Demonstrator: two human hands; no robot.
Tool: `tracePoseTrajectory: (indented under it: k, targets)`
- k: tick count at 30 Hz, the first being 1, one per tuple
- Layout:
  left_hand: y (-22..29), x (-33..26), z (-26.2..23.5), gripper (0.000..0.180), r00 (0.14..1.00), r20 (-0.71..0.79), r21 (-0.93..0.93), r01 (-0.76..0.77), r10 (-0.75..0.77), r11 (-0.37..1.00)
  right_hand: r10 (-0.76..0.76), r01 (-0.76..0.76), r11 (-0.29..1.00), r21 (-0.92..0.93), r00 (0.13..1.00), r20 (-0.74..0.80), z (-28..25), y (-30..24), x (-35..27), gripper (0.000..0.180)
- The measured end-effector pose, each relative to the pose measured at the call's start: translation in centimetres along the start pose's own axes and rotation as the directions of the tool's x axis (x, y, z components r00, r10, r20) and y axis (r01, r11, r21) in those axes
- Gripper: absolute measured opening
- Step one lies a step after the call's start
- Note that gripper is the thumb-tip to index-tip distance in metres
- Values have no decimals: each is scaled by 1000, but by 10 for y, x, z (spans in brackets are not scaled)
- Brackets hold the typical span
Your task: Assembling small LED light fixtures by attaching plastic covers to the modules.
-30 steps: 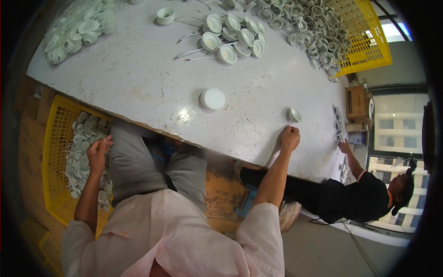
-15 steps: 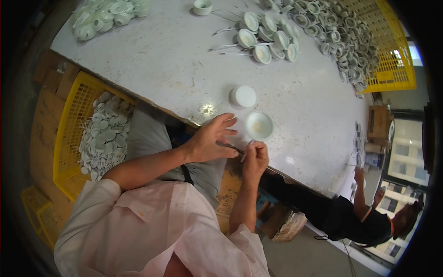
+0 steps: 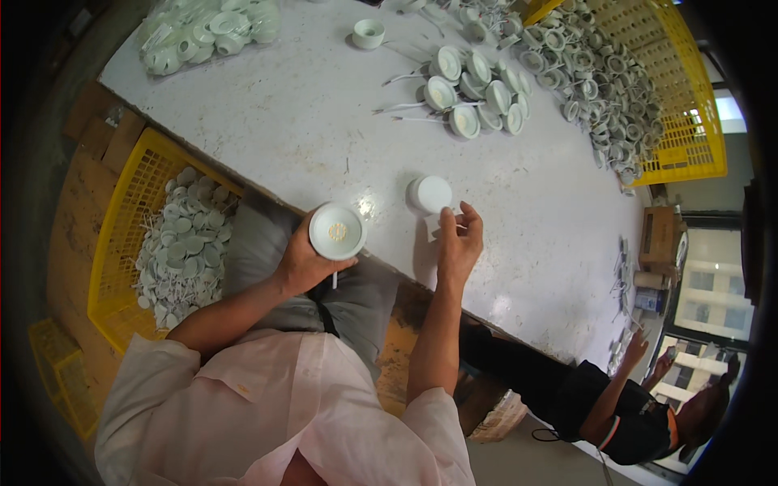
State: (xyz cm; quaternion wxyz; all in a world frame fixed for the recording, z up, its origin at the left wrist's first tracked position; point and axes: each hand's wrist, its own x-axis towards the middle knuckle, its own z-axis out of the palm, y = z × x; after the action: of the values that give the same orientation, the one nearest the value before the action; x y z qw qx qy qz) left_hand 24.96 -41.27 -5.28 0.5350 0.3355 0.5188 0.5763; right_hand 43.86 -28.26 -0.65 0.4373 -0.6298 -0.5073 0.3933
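My left hand [image 3: 300, 257] is closed around a white round downlight [image 3: 338, 232], held up just off the table's near edge. Its open face is turned up and shows a yellowish dotted disc at the bottom. A short white wire hangs below it. My right hand [image 3: 460, 239] is over the table, its fingers bent and apart with nothing between them. The fingertips are at the near edge of a round white piece with a flat top [image 3: 433, 194]; whether they touch it I cannot tell.
Several wired downlights [image 3: 466, 93] lie grouped farther back, near a lone white cup [image 3: 368, 34]. A bag of white housings [image 3: 207, 36] is at the back left. Grey-white rings spill from a yellow crate [image 3: 689, 154]. Another yellow basket [image 3: 113, 259] holds white discs. A co-worker [image 3: 624, 405] is at right.
The downlight has left the table and is now in my left hand, farther left. My right hand has moved up to the flat-topped white piece, and its fingers have spread.
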Motion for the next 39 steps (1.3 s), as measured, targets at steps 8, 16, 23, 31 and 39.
tracePoseTrajectory:
  k: [8,16,23,31,39]
  targets:
    - [6,-7,5,76,994,22,263,-110,108,958,10,-9,1000,-13,996,83,5,20,26,24]
    - [2,-9,5,75,993,43,278,-117,110,953,204,-253,937,240,956,211,-7,28,39,24]
    - [0,-11,0,78,992,70,292,-121,105,949,224,-316,830,460,943,245,-11,27,23,19]
    - [11,2,6,81,993,107,224,-77,54,972,84,-120,950,289,987,135,-11,10,-41,13]
    - [5,10,13,76,970,237,-254,19,43,967,-783,867,391,-309,489,383,2,14,-75,35]
